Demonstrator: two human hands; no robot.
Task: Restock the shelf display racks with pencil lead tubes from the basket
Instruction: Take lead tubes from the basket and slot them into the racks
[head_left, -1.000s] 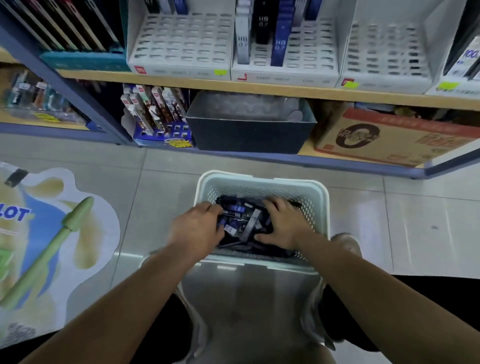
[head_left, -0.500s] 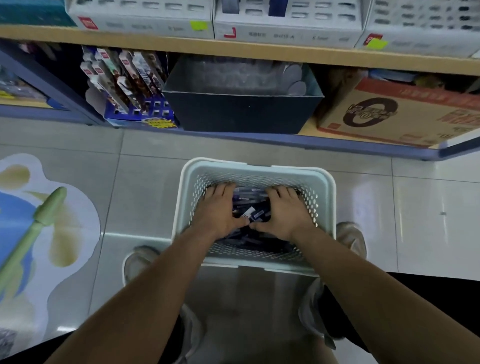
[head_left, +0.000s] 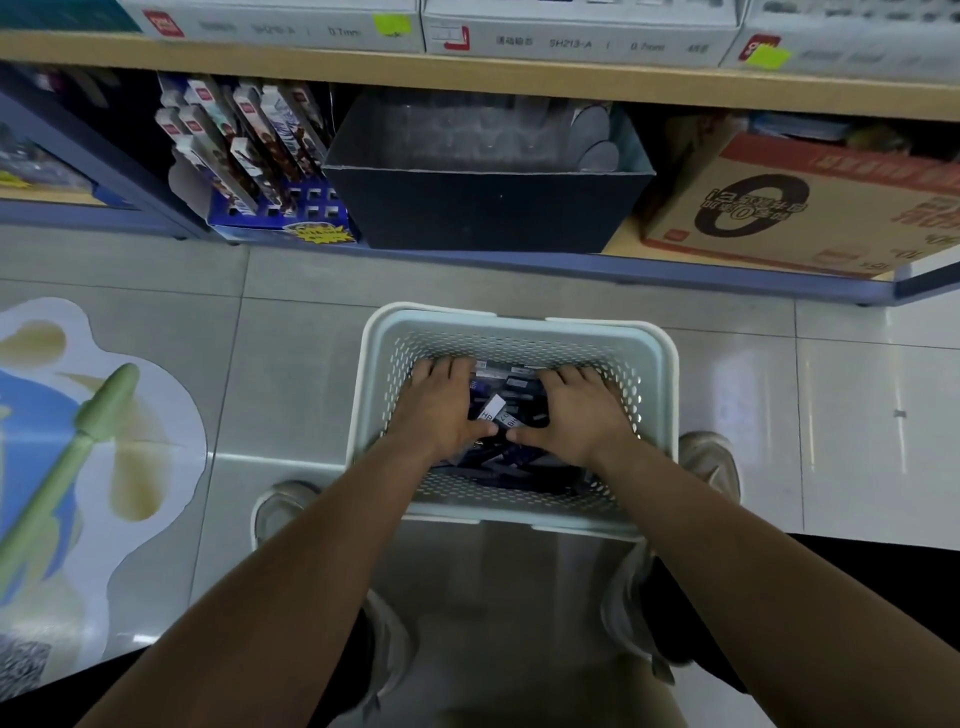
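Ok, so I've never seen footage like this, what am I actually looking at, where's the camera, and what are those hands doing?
There is no machine here. These are a person's two bare hands, filmed by one wide-angle camera worn on the head, looking forward and down. That is why both forearms run up from the bottom edge.

On the tiled floor stands a pale perforated basket holding a heap of dark pencil lead tubes. The left hand and right hand are both inside it, fingers laid over the heap, thumbs nearly meeting. No tube is lifted clear.

Behind the basket, the bottom shelf holds a dark bin, a cardboard box and a pen display. The white display racks sit on the shelf above.
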